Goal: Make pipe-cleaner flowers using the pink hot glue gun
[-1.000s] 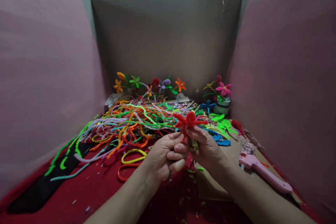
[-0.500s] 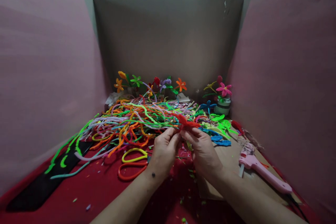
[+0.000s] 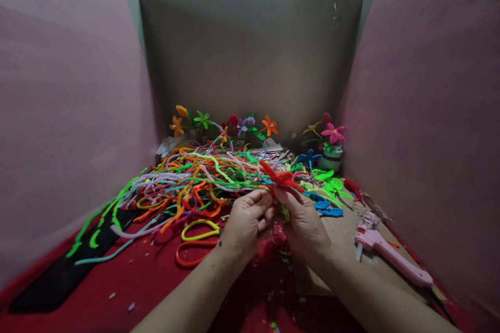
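A red pipe-cleaner flower point(image 3: 282, 178) with spread petals is pinched between my two hands, a little above the table. My left hand point(image 3: 250, 218) is closed at the flower's base, its fingers curled inward. From the other side my right hand point(image 3: 303, 218) grips it, thumb pressed just under the petals. The lower part of the flower is hidden by my fingers. Behind the hands spreads a tangled heap of coloured pipe cleaners point(image 3: 211, 171). Scissors with yellow and red handles point(image 3: 195, 243) lie left of my left hand, their blades hidden.
A pink glue gun point(image 3: 394, 255) rests on a cardboard sheet point(image 3: 312, 278) at right. Blue pipe-cleaner loops point(image 3: 328, 211) lie nearby. Finished flowers point(image 3: 269, 125) stand at the back, some in a small jar point(image 3: 331, 158). A black flat strip point(image 3: 50, 281) lies left. Pink panels point(image 3: 70, 114) enclose both sides.
The red flower has turned and tilted, its petals now pointing more upward. My left hand's fingers have curled in more, and my right thumb has shifted beneath the petals.
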The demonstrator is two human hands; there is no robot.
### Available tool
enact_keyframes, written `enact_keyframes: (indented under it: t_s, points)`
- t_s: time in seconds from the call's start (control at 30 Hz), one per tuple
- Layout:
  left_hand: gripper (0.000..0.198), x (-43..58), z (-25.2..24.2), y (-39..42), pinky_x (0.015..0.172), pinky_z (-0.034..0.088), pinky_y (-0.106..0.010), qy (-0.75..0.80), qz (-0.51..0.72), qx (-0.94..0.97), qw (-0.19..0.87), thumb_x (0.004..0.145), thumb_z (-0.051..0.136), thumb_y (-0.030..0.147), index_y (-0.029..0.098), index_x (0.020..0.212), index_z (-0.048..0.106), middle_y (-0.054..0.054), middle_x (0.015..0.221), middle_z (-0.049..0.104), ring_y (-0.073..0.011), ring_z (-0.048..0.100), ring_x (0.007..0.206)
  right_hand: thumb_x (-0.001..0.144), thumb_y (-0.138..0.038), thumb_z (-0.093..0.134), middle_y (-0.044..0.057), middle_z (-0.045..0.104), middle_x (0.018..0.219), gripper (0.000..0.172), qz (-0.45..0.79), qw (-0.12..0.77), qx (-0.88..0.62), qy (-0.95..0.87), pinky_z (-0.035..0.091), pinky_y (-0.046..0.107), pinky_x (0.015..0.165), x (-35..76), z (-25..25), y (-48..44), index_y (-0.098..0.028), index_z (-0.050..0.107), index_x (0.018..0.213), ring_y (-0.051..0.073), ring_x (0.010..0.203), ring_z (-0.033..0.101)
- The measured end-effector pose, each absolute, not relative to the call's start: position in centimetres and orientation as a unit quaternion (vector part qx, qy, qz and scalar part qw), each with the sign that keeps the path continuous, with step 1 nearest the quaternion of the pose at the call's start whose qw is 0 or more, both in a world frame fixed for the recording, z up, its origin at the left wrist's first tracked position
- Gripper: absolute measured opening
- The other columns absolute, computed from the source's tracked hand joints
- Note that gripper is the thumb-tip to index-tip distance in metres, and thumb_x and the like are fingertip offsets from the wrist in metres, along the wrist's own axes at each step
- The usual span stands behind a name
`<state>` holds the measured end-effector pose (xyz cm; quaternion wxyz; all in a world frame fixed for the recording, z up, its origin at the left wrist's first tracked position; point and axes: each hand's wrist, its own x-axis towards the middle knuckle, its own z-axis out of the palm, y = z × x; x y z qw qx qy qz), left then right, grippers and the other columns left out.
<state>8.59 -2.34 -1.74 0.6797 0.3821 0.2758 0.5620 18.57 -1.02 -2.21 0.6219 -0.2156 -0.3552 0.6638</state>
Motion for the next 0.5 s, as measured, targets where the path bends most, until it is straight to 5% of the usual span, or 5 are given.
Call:
enact_keyframes:
  t_s: [0.2, 0.4, 0.5]
  points:
    - [0.017, 7.8, -1.8, -1.7, 0.029, 0.018, -0.013, 0.224, 0.482, 0.408, 0.742, 0.078, 0.057, 0.031, 0.016, 0.071, 0.053, 0.01, 0.045, 0.032, -0.0016, 0.01, 0.033, 0.065, -0.031, 0.071, -0.003, 0.058, 0.054, 0.017, 0.695, 0.569, -0.24, -0.369, 0.037, 0.018, 0.039, 18.9, -2.2, -0.7, -0.015, 0.064, 0.064, 0.007, 0.043, 0.049]
    - [0.017, 8.0, -2.6, -1.6, 0.053, 0.036, -0.018, 0.413, 0.554, 0.626, 0.361, 0.077, 0.057, 0.029, 0.016, 0.065, 0.056, 0.003, 0.058, 0.049, -0.0083, 0.043, 0.055, 0.064, -0.026, 0.072, -0.004, 0.06, 0.061, 0.012, 0.632, 0.626, -0.244, -0.386, 0.037, 0.019, 0.048, 18.8, -2.5, -0.6, -0.018, 0.067, 0.072, 0.007, 0.05, 0.045]
    - [0.017, 8.1, -2.9, -1.6, 0.055, 0.035, -0.018, 0.431, 0.581, 0.609, 0.327, 0.077, 0.056, 0.027, 0.016, 0.064, 0.057, 0.003, 0.06, 0.048, -0.008, 0.041, 0.057, 0.065, -0.026, 0.073, -0.005, 0.058, 0.06, 0.016, 0.633, 0.6, -0.253, -0.418, 0.033, 0.019, 0.046, 18.9, -2.5, -0.8, -0.018, 0.068, 0.078, 0.006, 0.048, 0.04]
